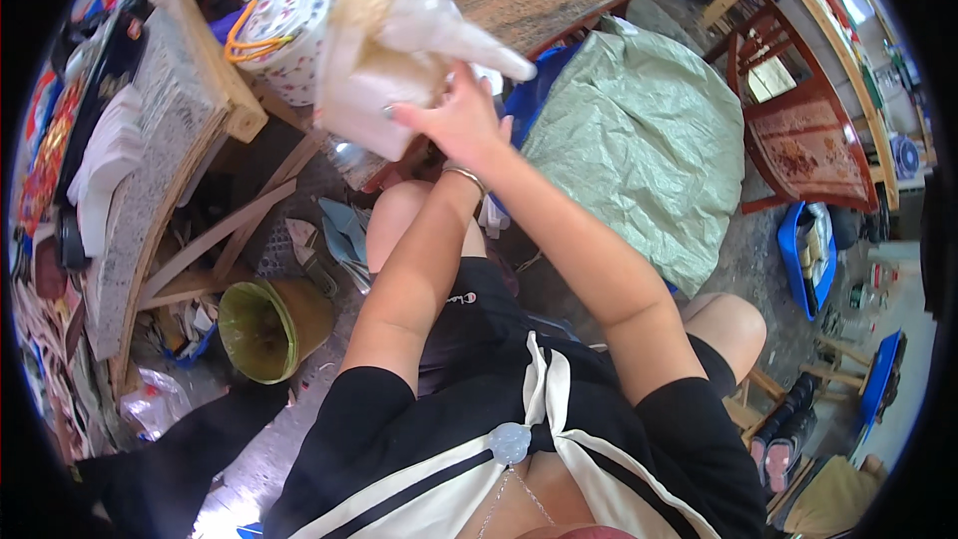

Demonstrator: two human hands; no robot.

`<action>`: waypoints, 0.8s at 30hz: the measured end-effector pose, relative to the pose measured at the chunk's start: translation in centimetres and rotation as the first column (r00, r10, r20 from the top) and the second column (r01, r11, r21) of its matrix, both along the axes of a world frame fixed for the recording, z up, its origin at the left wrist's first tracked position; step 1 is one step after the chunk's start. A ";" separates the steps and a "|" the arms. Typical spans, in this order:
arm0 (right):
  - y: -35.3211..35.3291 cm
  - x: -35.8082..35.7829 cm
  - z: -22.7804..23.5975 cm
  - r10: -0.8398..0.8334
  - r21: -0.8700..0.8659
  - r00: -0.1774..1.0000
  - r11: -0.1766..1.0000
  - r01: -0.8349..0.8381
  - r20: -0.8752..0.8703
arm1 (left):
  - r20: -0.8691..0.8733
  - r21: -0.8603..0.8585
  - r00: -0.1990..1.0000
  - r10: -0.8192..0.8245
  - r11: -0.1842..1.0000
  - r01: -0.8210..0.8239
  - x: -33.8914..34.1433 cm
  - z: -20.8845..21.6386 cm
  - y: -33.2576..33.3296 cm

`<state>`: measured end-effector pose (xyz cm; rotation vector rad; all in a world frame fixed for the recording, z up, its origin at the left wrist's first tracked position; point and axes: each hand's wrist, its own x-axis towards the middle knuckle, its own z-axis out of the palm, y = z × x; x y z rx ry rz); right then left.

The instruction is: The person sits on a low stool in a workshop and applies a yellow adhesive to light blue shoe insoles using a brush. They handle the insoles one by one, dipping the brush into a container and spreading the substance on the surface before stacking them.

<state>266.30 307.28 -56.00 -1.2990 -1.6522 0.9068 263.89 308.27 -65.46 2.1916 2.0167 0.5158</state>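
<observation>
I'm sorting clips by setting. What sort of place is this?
Probably a cluttered home workshop or small workroom: stone-topped wooden tables, a big greenish woven sack on the floor, a lined waste bin. Both hands hold a white bag.

Hands: I see my right hand (461,120) up front holding the bag (384,50); my left hand is hidden behind it.
Left: bin (261,331) under the table (160,140).
Right: sack (639,140), then chair (803,135).
</observation>
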 end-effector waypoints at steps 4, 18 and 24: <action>-0.8 4.7 3.3 0.212 0.067 0.884 0.977 -0.203 -0.418 | 0.445 0.074 0.894 -0.058 0.997 0.028 -2.6 -3.4 1.3; 0.9 34.4 7.4 0.033 0.103 0.523 0.968 -0.228 0.851 | -0.006 0.200 0.995 0.101 0.975 -0.098 -2.8 -0.2 -0.7; 2.3 37.4 9.5 0.180 -0.052 0.303 0.921 -0.386 0.936 | -0.019 0.185 0.995 0.093 0.979 -0.088 -1.8 0.2 -0.3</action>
